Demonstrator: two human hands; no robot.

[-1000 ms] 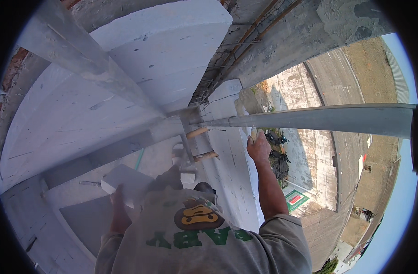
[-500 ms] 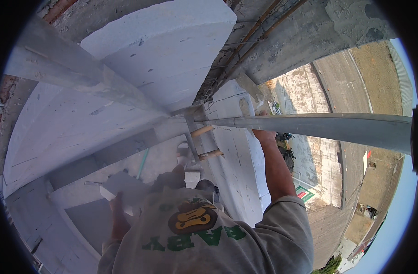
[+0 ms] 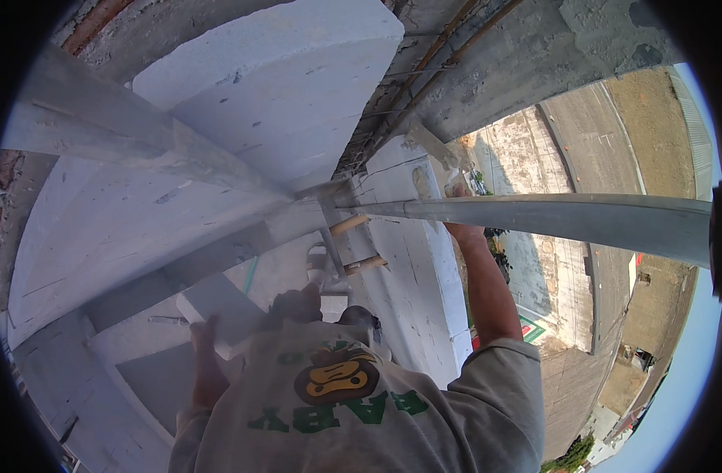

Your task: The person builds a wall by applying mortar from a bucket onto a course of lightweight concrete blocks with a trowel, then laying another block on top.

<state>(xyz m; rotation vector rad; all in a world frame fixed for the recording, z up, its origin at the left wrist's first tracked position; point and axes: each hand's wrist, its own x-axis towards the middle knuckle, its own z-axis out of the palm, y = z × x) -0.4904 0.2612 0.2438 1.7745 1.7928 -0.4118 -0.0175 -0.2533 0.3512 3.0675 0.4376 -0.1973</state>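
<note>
Right hand moved behind smooth pole (left hand holding boxy block).

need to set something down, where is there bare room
Pale floor right of the teal strip and the grey patch left of the left forearm look bare. Crowded: by left hand and grey block; right hand and pole.

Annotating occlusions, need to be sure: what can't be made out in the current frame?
All in the head view:
- Right-hand grip: the grey pole crosses it, hiding finger closure and anything held.
- Left-hand grip: too dim and blurred to tell its hold on the grey block.
- Block's lower end: hidden by hand and shirt.
- Pole's right end: cut off at the dark rim.
</note>
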